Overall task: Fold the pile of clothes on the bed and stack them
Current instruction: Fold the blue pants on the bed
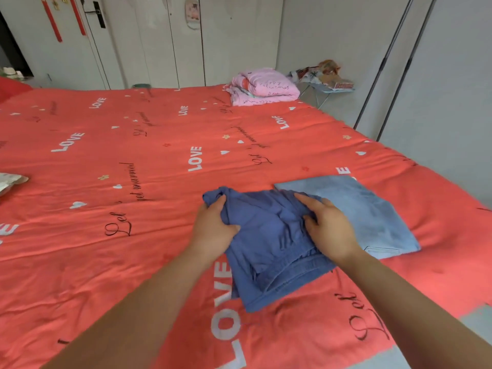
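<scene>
A dark blue garment [269, 251] lies bunched and partly folded on the red bedspread [106, 161] in front of me. My left hand [213, 230] grips its left edge, fingers curled into the fabric near the top corner. My right hand [327, 227] holds its right side, with the thumb tucked into a fold. A folded light blue denim piece [372, 214] lies flat just to the right, partly under the dark garment's edge.
A folded pink quilt [263, 87] sits at the bed's far right corner. A patterned bundle [322, 75] rests on a rack beyond it. A pale item [10, 181] lies at the left edge. White wardrobe doors [159, 41] line the back. The bed's right edge [452, 198] drops to floor.
</scene>
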`<action>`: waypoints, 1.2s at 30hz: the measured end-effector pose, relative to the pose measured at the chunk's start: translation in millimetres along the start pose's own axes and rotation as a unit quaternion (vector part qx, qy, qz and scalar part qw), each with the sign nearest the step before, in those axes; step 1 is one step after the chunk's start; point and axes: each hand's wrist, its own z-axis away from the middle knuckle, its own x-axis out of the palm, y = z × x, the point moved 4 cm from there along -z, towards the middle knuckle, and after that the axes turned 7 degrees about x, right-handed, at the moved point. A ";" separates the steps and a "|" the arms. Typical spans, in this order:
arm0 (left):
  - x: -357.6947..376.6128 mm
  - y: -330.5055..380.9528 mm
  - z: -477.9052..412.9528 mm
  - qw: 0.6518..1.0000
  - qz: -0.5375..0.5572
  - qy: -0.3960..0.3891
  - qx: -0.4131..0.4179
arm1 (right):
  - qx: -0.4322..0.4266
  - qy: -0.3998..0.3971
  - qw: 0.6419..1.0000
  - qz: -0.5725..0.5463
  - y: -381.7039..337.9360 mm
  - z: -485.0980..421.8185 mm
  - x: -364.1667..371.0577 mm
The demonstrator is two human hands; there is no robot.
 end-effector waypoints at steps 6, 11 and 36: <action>70.1 58.6 -83.7 0.995 0.085 -0.032 0.041 | 0.028 0.101 0.994 0.019 67.0 -60.1 -72.7; 145.3 47.1 -112.6 0.983 0.097 -0.157 -0.023 | 0.182 -0.023 0.979 0.084 153.9 -101.4 -71.3; 212.7 15.8 -75.2 0.961 -0.186 -0.171 0.114 | 0.165 -0.074 0.959 0.218 152.8 -55.9 24.2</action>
